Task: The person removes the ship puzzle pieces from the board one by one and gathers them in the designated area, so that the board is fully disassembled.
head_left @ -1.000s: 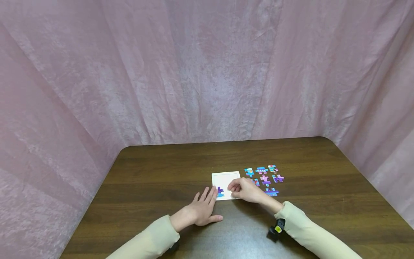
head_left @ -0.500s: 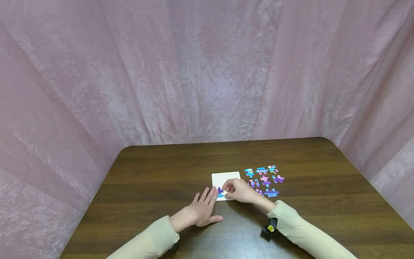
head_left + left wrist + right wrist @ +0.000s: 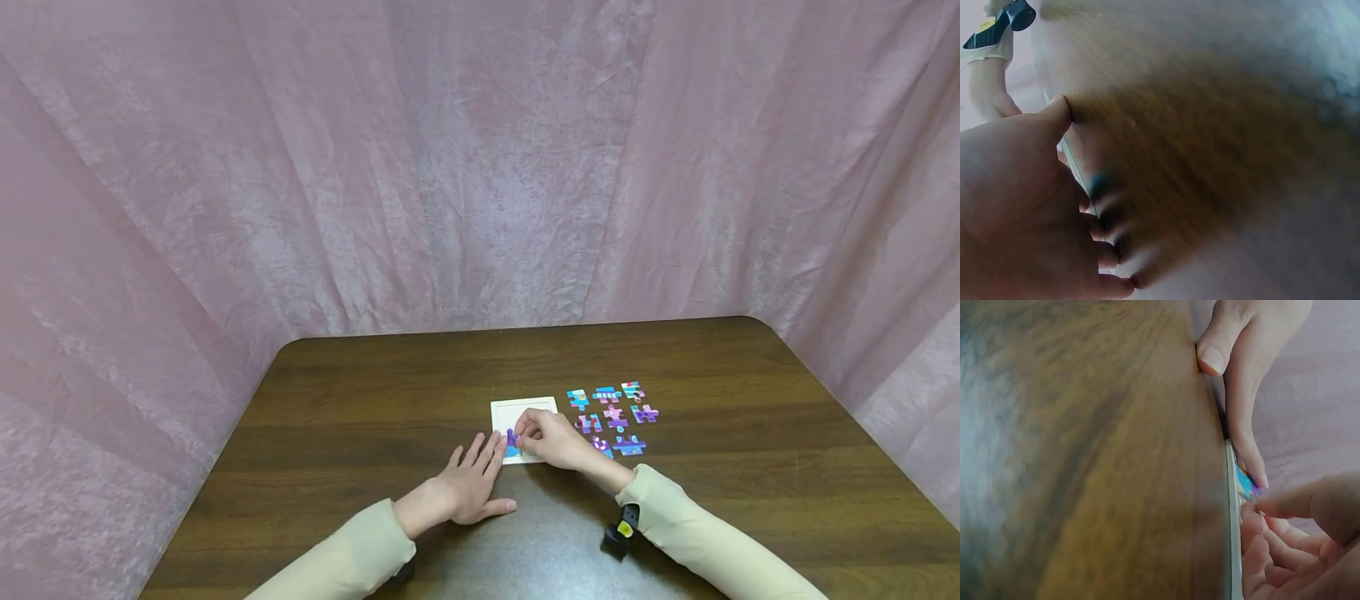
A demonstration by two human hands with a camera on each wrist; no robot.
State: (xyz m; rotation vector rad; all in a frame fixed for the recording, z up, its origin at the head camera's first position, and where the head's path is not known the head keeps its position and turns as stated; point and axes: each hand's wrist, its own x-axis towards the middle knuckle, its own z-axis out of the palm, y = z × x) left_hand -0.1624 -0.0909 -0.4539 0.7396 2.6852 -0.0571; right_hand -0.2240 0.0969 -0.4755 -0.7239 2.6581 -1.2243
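A white puzzle tray (image 3: pixel 523 406) lies at the middle of the table, with a purple and blue puzzle piece (image 3: pixel 512 451) in its near left corner. My left hand (image 3: pixel 472 485) rests flat with spread fingers, fingertips on the tray's left edge beside that piece. My right hand (image 3: pixel 553 439) is over the tray, its thumb and index finger pinching a small puzzle piece (image 3: pixel 1253 499) right against the corner one. The fingers hide most of the pinched piece. In the left wrist view the left palm (image 3: pixel 1019 206) shows, fingertips down at the tray edge.
Several loose puzzle pieces lie in rough rows right of the tray, among them a pink one (image 3: pixel 615 417) and a blue and purple one (image 3: pixel 629 446). The brown wooden table (image 3: pixel 375 400) ends at a pink curtain (image 3: pixel 480 167) behind.
My right hand has moved left across the tray to the corner piece, then shifted only slightly. Loose pieces it covered before now show. The left hand has stayed still.
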